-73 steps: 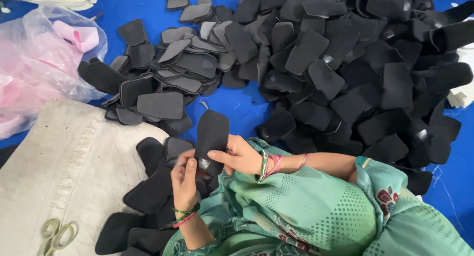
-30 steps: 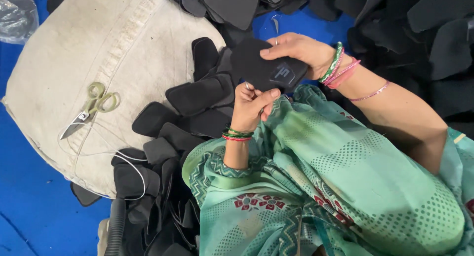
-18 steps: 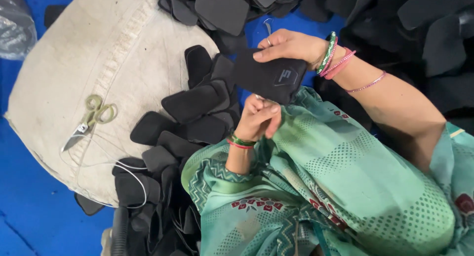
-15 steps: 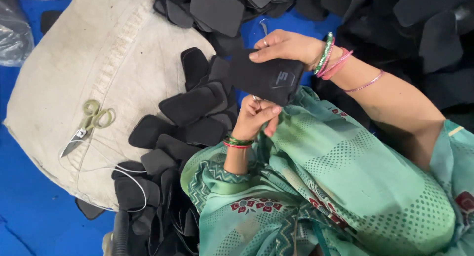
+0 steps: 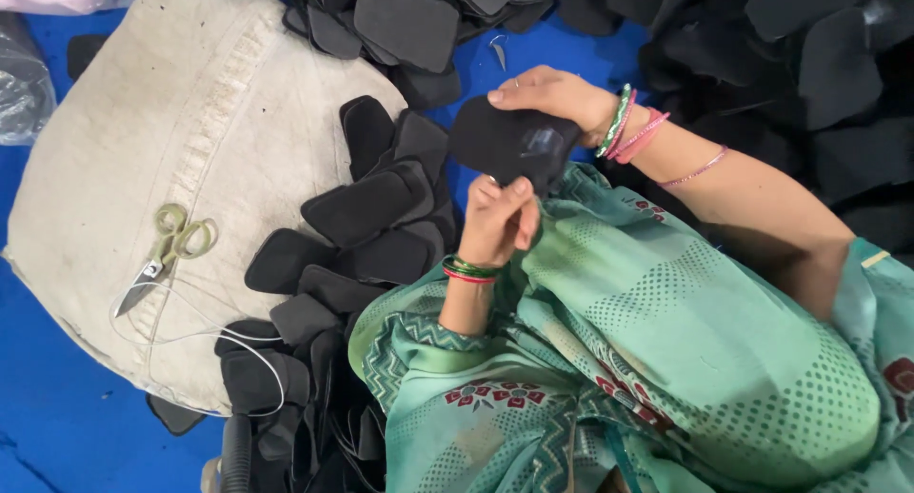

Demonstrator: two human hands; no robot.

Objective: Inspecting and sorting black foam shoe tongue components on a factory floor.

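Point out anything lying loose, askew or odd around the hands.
Yellow-handled scissors lie loose on the beige cloth cushion beside trailing white thread. The flat black foam pieces sprawl unstacked. Both hands hold one piece; nothing looks damaged.

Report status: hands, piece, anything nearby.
Both hands, left hand and right hand, grip black fabric piece. Scissors lie apart on beige sack.

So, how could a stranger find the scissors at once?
Find the large beige cloth sack on the blue floor. The scissors lie on its lower left part, beside a loose white thread. They are the only metal thing, with pale yellow-green handles.
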